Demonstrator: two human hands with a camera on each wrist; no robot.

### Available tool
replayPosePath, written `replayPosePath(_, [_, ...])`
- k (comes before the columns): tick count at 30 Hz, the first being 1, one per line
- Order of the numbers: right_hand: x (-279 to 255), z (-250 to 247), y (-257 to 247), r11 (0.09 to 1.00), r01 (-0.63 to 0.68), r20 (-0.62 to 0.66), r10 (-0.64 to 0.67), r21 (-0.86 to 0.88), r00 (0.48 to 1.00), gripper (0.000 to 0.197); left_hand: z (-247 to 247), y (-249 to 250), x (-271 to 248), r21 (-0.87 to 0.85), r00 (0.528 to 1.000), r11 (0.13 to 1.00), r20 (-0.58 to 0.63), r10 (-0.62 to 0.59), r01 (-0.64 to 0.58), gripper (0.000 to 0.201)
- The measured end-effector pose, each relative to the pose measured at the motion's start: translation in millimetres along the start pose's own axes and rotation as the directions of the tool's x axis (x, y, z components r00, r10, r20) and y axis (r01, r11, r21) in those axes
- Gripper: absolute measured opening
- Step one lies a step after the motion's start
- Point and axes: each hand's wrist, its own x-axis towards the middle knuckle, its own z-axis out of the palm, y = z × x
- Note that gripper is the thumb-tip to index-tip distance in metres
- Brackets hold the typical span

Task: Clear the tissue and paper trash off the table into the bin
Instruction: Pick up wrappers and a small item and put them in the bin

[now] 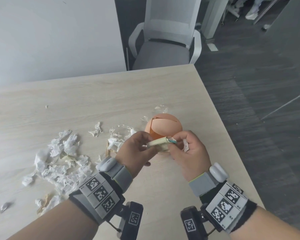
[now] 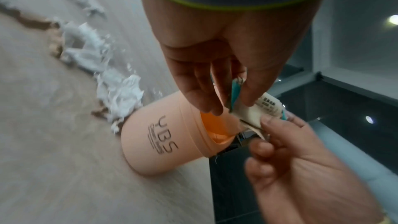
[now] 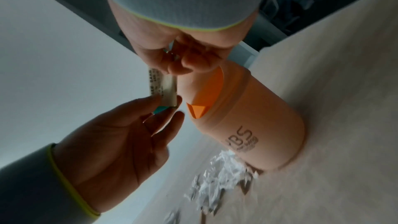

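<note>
A small peach-orange bin [image 1: 163, 123] with a swing lid stands on the pale wood table [image 1: 111, 94] near its right edge. Just above and in front of the bin, both hands pinch one cream paper wrapper [image 1: 158, 142] with a teal end. My left hand [image 1: 145, 144] grips its left part and my right hand [image 1: 173, 142] its teal tip. A white tissue scrap [image 1: 186, 146] sticks out of my right palm. In the wrist views the wrapper [image 2: 258, 110] [image 3: 163, 88] hangs beside the bin's [image 2: 163, 134] [image 3: 247, 117] orange opening.
Several crumpled white tissues and brown paper scraps [image 1: 62, 160] are strewn over the table's left half. Clear plastic film [image 1: 121, 134] lies just left of the bin. A grey office chair [image 1: 164, 40] stands beyond the far edge. Dark carpet floor [image 1: 258, 101] lies to the right.
</note>
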Motion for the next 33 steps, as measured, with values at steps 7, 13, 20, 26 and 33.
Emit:
replayPosePath(7, [23, -15, 27, 0.738, 0.419, 0.228, -0.352, -0.529, 0.908, 0.013, -16, -11, 18, 0.325, 0.99, 0.945, -0.115, 0.082, -0.041, 0.041])
replayPosePath(13, [24, -5, 34, 0.6, 0.465, 0.446, -0.194, -0.65, 0.874, 0.034, 1, -22, 24, 0.351, 0.997, 0.934, -0.012, 0.074, -0.065, 0.056])
replayPosePath(20, [21, -9, 28, 0.435, 0.385, 0.485, 0.144, -0.814, 0.863, 0.048, 19, -27, 28, 0.306, 0.997, 0.949, 0.011, 0.071, -0.071, 0.057])
replayPosePath(26, [28, -11, 24, 0.416, 0.362, 0.469, 0.188, -0.834, 0.863, 0.034, 26, -27, 31, 0.402, 0.995, 0.91, 0.063, 0.081, -0.1, 0.062])
replayPosePath(33, [7, -27, 36, 0.657, 0.481, 0.426, -0.258, -0.581, 0.867, 0.026, -22, -56, 41, 0.522, 0.997, 0.849, 0.044, 0.069, -0.081, 0.037])
